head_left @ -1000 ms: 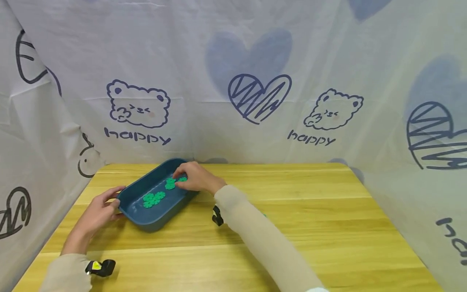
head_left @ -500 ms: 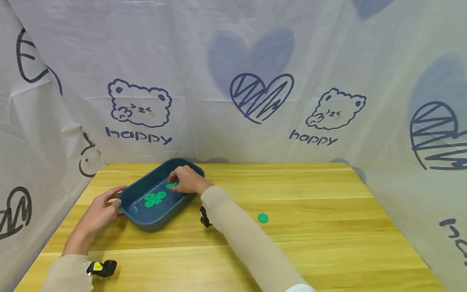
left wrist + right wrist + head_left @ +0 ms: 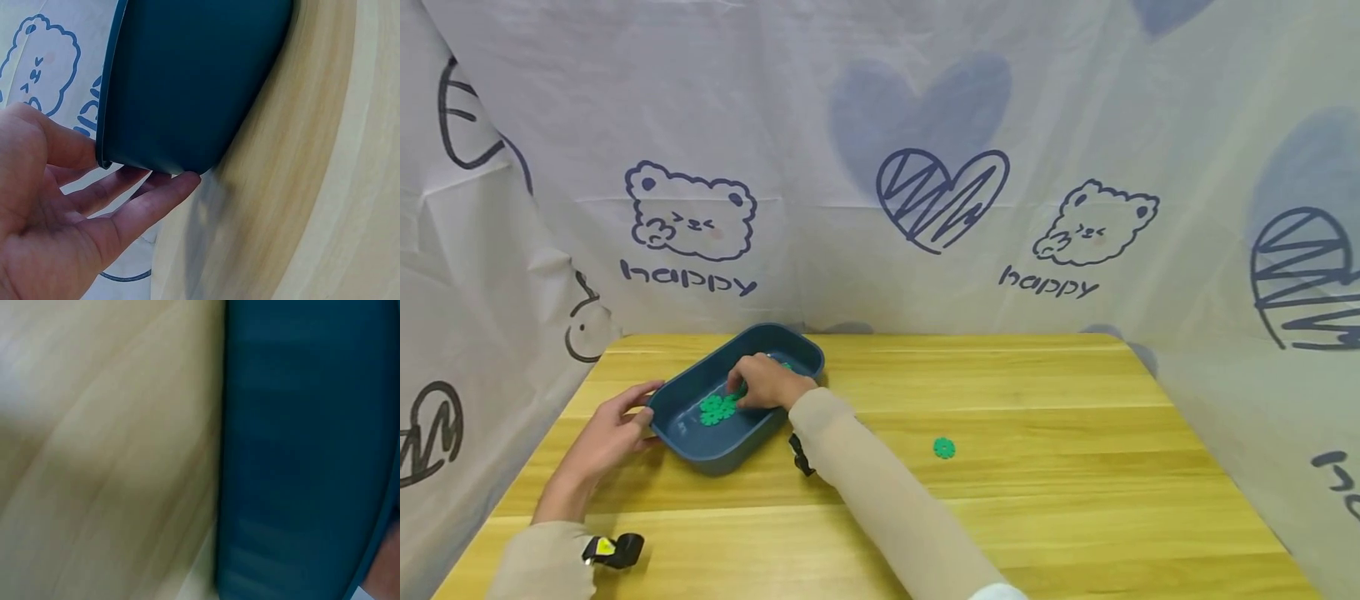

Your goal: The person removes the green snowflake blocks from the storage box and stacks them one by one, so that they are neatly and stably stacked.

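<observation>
A deep blue-teal plastic basin (image 3: 722,454) stands at the table's back left. Several green notched snowflake discs (image 3: 715,410) lie in a cluster inside it, and another bit of green (image 3: 787,367) shows behind my right hand. My left hand (image 3: 613,429) holds the basin's left end; in the left wrist view its fingers (image 3: 150,206) lie against the outer wall below the rim. Inside the basin, my right hand (image 3: 767,382) pinches a green snowflake disc, mostly hidden under its curled fingers, beside the cluster. The right wrist view shows chiefly the basin's outer wall (image 3: 300,437).
One loose green snowflake disc (image 3: 944,448) lies flat on the wooden table (image 3: 1075,500), right of the right sleeve. A white printed cloth (image 3: 865,275) hangs behind and along both sides of the table. Black wrist cameras (image 3: 613,550) are strapped on.
My right hand has moved left within the basin, from the far right part to the cluster, with a green snowflake disc at its fingertips. The loose disc on the table came into view. My left hand stays put.
</observation>
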Motion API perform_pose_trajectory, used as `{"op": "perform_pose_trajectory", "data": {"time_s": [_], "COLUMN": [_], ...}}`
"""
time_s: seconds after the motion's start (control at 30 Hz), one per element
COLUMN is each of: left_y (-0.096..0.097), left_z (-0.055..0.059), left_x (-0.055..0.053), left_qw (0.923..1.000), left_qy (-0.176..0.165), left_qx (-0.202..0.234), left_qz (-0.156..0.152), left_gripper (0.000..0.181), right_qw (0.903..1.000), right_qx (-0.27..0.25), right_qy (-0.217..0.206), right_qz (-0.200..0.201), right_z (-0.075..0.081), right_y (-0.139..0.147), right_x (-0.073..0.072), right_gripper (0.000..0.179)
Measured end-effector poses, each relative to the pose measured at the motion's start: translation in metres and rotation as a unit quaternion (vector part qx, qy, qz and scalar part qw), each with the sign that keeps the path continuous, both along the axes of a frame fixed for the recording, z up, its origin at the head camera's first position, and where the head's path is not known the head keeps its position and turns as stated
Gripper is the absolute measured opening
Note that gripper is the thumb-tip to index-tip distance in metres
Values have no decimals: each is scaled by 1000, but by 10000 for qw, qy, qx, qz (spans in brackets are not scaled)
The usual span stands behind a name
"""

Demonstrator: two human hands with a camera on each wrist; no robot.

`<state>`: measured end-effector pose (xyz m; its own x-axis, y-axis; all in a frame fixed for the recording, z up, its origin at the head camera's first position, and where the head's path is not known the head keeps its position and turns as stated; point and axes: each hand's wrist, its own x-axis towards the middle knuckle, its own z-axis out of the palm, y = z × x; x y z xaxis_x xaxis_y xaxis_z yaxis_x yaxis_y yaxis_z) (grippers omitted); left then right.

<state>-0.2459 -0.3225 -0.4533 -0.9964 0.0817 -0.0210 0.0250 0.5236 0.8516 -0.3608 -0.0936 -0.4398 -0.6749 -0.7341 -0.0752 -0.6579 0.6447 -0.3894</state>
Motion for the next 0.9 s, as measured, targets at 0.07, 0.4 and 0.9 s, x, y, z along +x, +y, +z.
{"op": "perform_pose_trajectory", "data": {"time_s": [0.07, 0.4, 0.9], "left_y": [1, 0, 3], "left_z": [-1, 0, 1], "left_x": [0, 2, 2], "left_qw": [10000, 10000, 9999], "left_qy": [-29, -86, -114], "left_qx": [28, 37, 3], "left_qz": [-18, 21, 47], "left_gripper": [53, 53, 53], "right_qw": [10000, 9994, 9998], "right_qx": [84, 278, 146], "right_qy": [-18, -130, -77], "right_qz": [-18, -177, -61], "right_z": [-1, -3, 0], "right_y": [-3, -8, -7], "right_x": [2, 5, 4], "right_gripper": [28, 34, 28]}}
